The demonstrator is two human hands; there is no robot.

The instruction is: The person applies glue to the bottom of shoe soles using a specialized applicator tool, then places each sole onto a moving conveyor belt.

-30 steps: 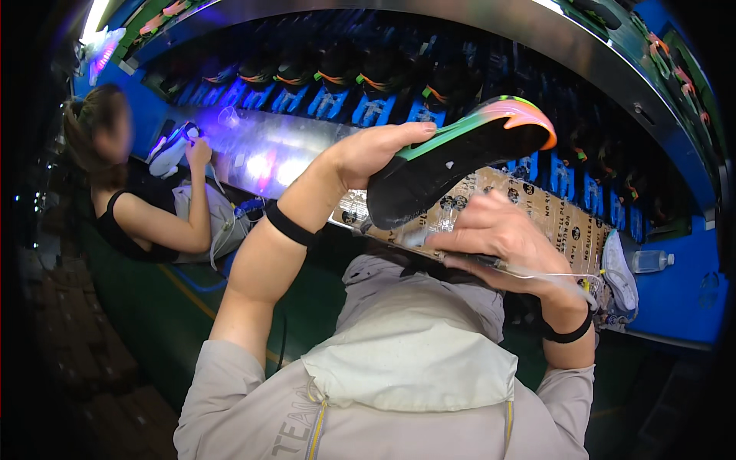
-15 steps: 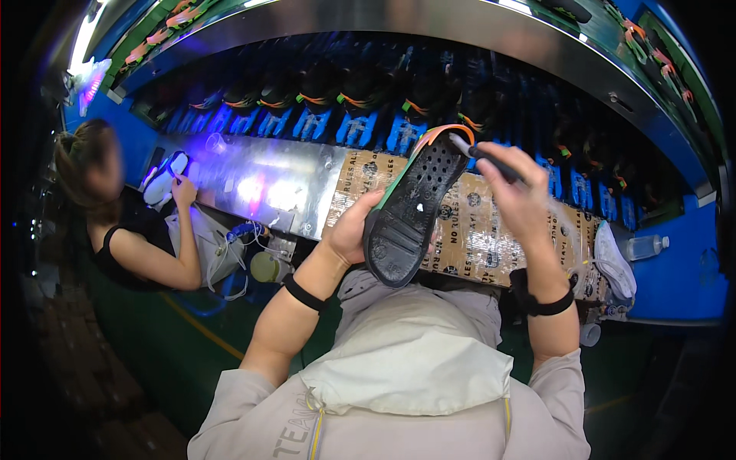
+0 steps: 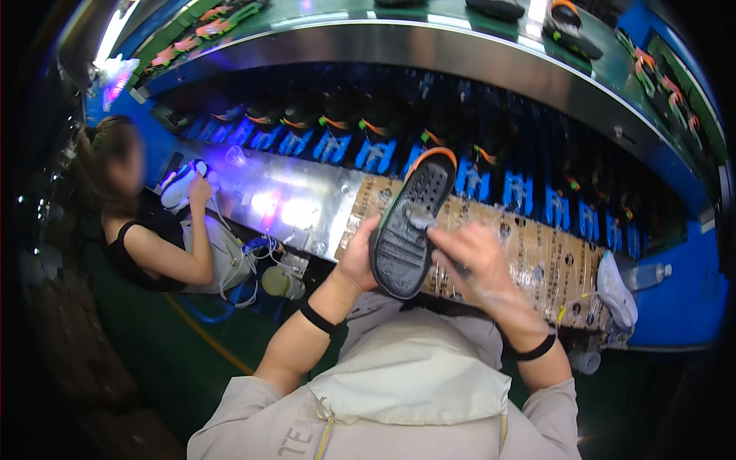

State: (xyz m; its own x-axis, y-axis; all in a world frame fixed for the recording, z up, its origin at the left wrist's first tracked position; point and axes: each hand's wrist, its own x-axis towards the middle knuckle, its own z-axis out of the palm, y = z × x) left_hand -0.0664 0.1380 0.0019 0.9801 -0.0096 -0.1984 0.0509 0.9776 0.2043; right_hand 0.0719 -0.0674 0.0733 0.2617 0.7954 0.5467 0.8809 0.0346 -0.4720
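Observation:
A black shoe sole (image 3: 406, 245) with an orange-and-green rim is held up over the bench, its hollowed, perforated face toward me. My left hand (image 3: 360, 257) grips the sole by its left edge near the heel. Over its right side is my right hand (image 3: 471, 253), closed round a dark-handled brush (image 3: 419, 218). The brush's pale tip touches or hovers just over the middle of the sole and is smeared by motion. Part of the heel area looks wet and shiny.
Cardboard covers the bench (image 3: 529, 268) ahead. Behind it runs a row of blue holders (image 3: 376, 153) with dark shoe parts. A white shoe (image 3: 616, 291) and clear bottle (image 3: 648, 275) lie at right. At left a person (image 3: 153, 222) handles another white shoe (image 3: 182, 185). A shelf (image 3: 429, 46) curves overhead.
My right hand has drawn the brush from the toe end of the sole down to its middle. The sole has shifted slightly in view, still in my left hand.

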